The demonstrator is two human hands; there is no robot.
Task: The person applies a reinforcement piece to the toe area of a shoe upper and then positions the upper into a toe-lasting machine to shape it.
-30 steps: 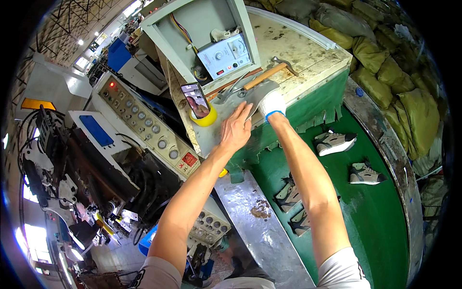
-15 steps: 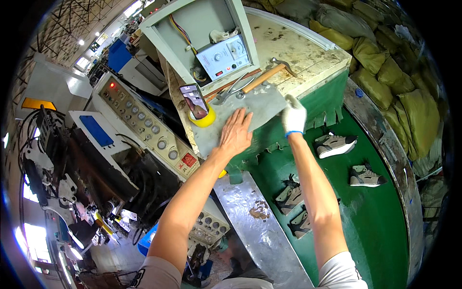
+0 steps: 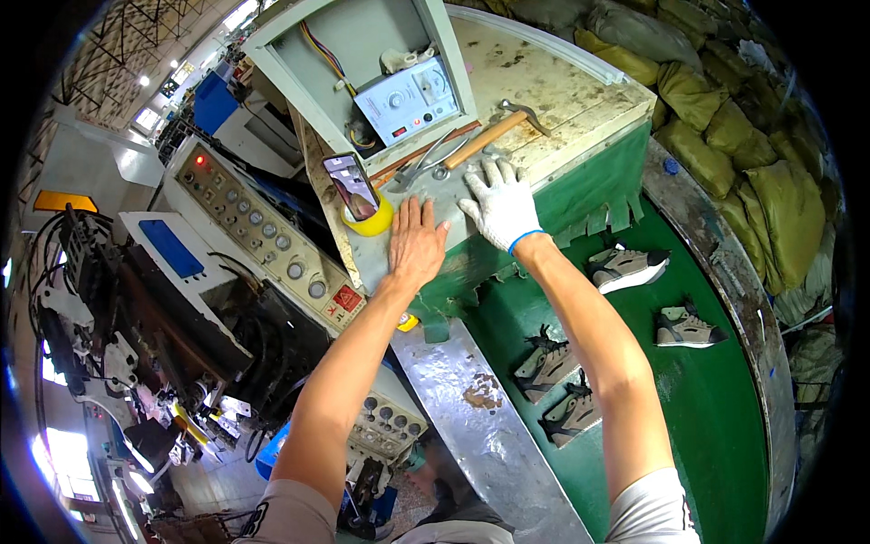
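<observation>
My left hand (image 3: 419, 243) is bare and lies flat, fingers stretched forward, on a grey sheet (image 3: 370, 256) on top of the table. To its right, my right hand (image 3: 501, 204) wears a white knit glove with a blue cuff. Its fingers are spread, palm down over the sheet's right part, holding nothing. Just beyond both hands lie a hammer (image 3: 485, 139) with a wooden handle and a pair of pliers (image 3: 422, 163). A phone (image 3: 352, 187) leans upright in a yellow tape roll (image 3: 373, 220), beside my left fingertips.
Several grey-brown shoes (image 3: 627, 267) stand on a green conveyor belt (image 3: 671, 408) at the right. A metal ledge (image 3: 471, 435) runs along its left side. A control box (image 3: 408, 98) stands behind the tools. A knobbed machine panel (image 3: 263, 225) is at left, and stacked sacks (image 3: 698, 109) at far right.
My right hand has moved left from the sheet's right corner onto the sheet, its fingers now spread. My left hand stays flat on the sheet. The view has shifted slightly.
</observation>
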